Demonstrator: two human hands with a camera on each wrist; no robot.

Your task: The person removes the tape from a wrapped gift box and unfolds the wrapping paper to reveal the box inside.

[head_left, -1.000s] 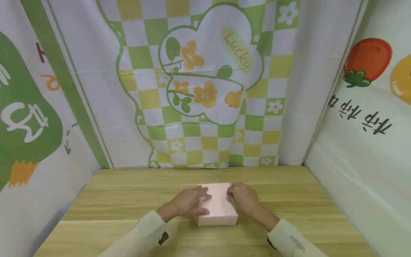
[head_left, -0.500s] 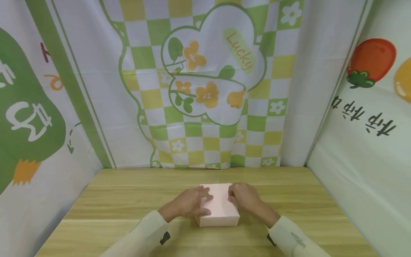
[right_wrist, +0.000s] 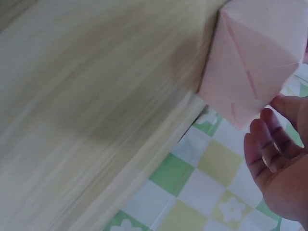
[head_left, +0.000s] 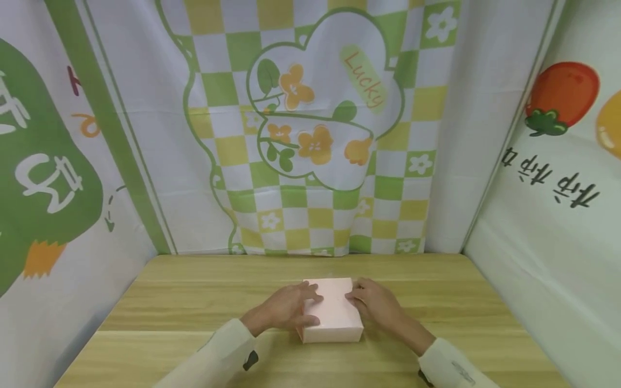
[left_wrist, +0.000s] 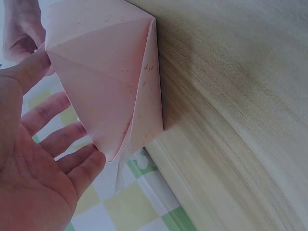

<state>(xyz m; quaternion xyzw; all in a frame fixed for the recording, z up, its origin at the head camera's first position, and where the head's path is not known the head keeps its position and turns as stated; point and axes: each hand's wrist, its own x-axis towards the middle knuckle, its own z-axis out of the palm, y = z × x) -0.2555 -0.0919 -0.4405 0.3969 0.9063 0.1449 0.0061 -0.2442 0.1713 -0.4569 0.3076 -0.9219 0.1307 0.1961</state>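
Observation:
A low box in pink wrapping paper [head_left: 335, 307] sits on the wooden table in the head view, its top flat. My left hand [head_left: 288, 304] rests spread on its left part, the thumb nearer me and the fingers toward the back. In the left wrist view, the left fingers [left_wrist: 45, 113] reach along the box's upper edge, beside a side of slanting paper folds [left_wrist: 96, 86]. At the right top edge, my right hand [head_left: 380, 304] pinches the paper with thumb and index. The right wrist view has its other fingers [right_wrist: 262, 139] half bent, near the folded end [right_wrist: 252, 57].
Wooden table [head_left: 204, 302] surrounds the box. A green and yellow checked cloth [head_left: 315, 215] hangs along the table's back edge. Printed cloth walls stand at the left [head_left: 121, 226] and right [head_left: 533, 242].
The right hand's tight curl at the right top edge has loosened, and that hand and forearm have shifted slightly right. The left hand keeps its place on the box. The head view has tilted slightly.

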